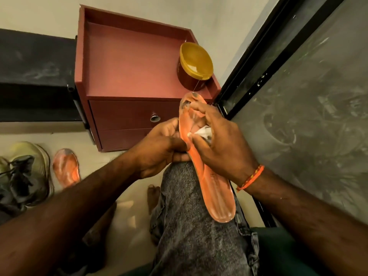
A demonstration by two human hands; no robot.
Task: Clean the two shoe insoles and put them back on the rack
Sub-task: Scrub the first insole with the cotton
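Hand (223,142) pinches cloth (203,132) on insole (215,192).

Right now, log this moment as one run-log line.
step: wiping insole | left hand: grips orange insole over knee | right hand: rubs white wipe on it | second insole: on floor, beside shoe

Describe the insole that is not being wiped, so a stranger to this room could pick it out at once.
Start at the dark red drawer cabinet against the wall, then look down and left to the pale floor. The second insole lies flat there, beside the olive sneaker with black laces. Unlike the insole on the knee, no hand touches it.
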